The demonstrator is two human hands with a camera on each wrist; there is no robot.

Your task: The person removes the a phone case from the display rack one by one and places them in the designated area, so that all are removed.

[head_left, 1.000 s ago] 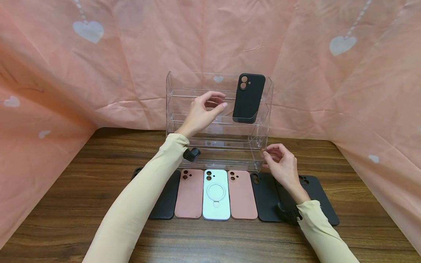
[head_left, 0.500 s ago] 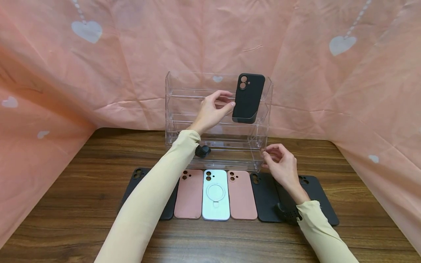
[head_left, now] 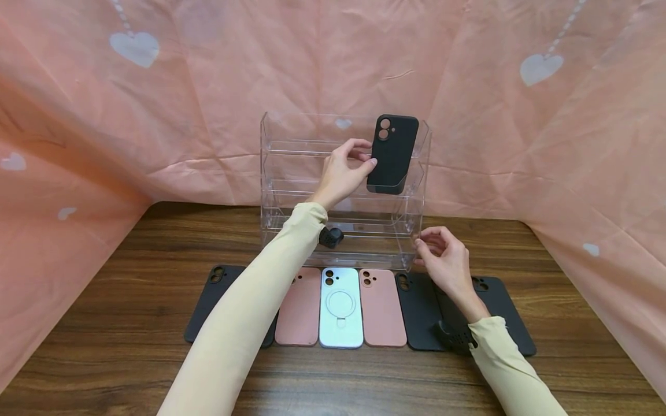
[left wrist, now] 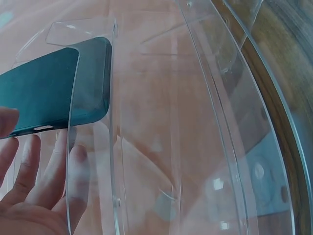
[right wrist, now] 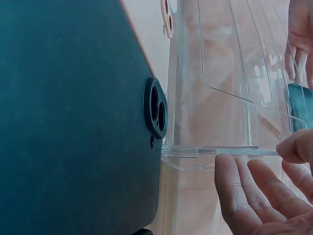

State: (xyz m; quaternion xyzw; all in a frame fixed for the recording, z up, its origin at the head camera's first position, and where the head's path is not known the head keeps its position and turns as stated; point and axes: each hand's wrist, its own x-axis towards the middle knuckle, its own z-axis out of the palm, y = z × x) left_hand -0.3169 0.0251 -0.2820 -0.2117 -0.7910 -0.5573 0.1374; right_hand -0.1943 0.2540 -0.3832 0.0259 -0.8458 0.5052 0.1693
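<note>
the black phone case [head_left: 392,153] stands upright on an upper tier of the clear acrylic display rack [head_left: 291,173], toward its 3 o'clock end. your left hand [head_left: 343,172] touches the case's 9 o'clock edge with thumb and fingers [head_left: 370,165], loosely curled; whether they pinch it, you cannot tell. your right hand [head_left: 446,263] rests at the rack's lower 3 o'clock corner, fingers relaxed and narrow, holding nothing. at 6 o'clock of the rack, on the tabletop [head_left: 125,346], lie black, pink and white cases [head_left: 340,307] in a row.
</note>
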